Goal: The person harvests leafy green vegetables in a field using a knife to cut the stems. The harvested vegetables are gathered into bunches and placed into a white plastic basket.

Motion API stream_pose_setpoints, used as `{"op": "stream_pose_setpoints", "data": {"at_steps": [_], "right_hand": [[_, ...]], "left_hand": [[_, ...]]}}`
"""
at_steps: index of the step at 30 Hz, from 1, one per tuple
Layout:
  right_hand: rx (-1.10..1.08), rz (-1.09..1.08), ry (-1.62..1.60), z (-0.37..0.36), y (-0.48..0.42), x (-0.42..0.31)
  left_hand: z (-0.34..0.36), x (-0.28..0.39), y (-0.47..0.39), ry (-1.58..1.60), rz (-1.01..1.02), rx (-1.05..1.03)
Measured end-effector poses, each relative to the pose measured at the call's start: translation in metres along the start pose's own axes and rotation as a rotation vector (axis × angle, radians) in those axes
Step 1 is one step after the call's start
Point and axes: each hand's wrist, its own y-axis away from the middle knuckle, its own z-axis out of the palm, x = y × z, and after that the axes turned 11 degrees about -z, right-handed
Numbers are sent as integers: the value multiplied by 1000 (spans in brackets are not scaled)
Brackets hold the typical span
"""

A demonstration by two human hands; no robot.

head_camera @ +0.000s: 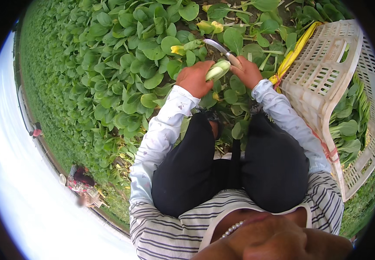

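Observation:
In the head view my left hand (195,79) is closed around a leafy green vegetable (218,71), whose pale stem base points towards my other hand. My right hand (247,72) grips the wooden handle of a small curved knife (218,47). The blade extends up and to the left, beyond the stem base. Just above my left hand lie a yellow leaf (177,49) and a curled green one. Low leafy greens (122,65) grow thickly on the left, and cut leaves and stalks lie around my right hand.
A white slatted plastic crate (323,61) stands at the right with picked greens (348,130) inside. Yellow plastic strapping (296,48) is tied to its side. My knees are below my hands. Another person (80,180) is at the lower left, and a further person (37,130) is farther off.

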Motion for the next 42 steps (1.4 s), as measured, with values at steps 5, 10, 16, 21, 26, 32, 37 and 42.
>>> {"op": "stream_pose_setpoints", "data": {"at_steps": [5,10,16,21,26,32,37,42], "right_hand": [[-92,23,258,13,-19,-7],[-60,83,167,11,-20,6],[-50,131,242,8,-23,23],[-152,153,273,13,-27,22],[-183,147,308,23,-37,24],[-242,133,430,27,-42,22],[-314,121,466,30,-51,25],[-340,180,371,29,-53,20]], "left_hand": [[-2,-13,-17,-262,9,-33],[8,-38,-33,-368,51,-27],[9,-39,-47,-496,77,-50],[13,-51,-55,-595,7,-69],[18,-67,-60,-633,0,-10],[22,-71,-69,-665,18,69],[26,-73,-76,-700,0,105],[28,-78,-73,-685,13,106]]}}
